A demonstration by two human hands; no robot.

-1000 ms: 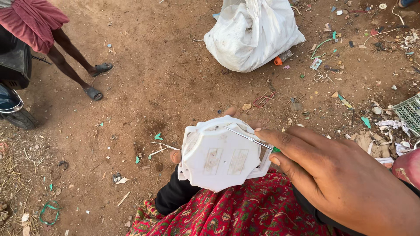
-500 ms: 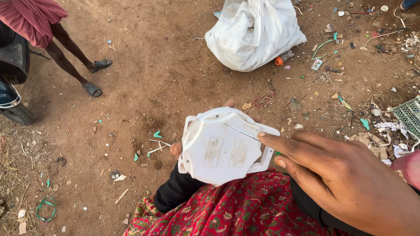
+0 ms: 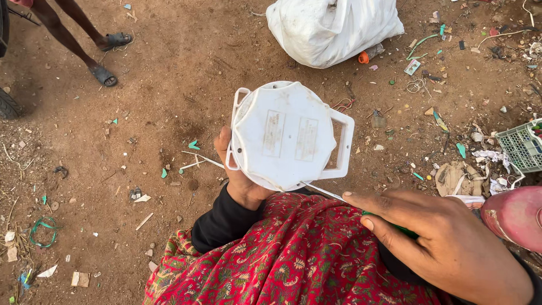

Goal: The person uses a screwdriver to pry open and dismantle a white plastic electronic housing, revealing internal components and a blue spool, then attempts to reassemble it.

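Your left hand [image 3: 240,178] is gripping a white plastic housing [image 3: 285,135] from underneath, fingers wrapped around its left edge, and is holding it up in the middle of the view with its flat back facing you. The housing is roughly octagonal, with a rectangular loop handle sticking out on its right side and two faint rectangular labels on its face. Your right hand [image 3: 437,243] is clenching a screwdriver [image 3: 330,194] with a green handle; its thin metal shaft is running up and left, and its tip is touching the near lower edge of the housing. Both forearms are lying over a red patterned cloth [image 3: 282,260] that is covering your lap at the near edge.

Beyond the housing, a bulging white sack [image 3: 333,28] is sitting on the bare brown dirt ground [image 3: 169,96] at the far side, with a small orange cap beside it. Scraps of plastic and paper are littering the ground to the right, where a pale green crate [image 3: 522,147] is showing at the edge. At the far left, another person's legs in dark sandals [image 3: 104,76] are standing well apart from you.
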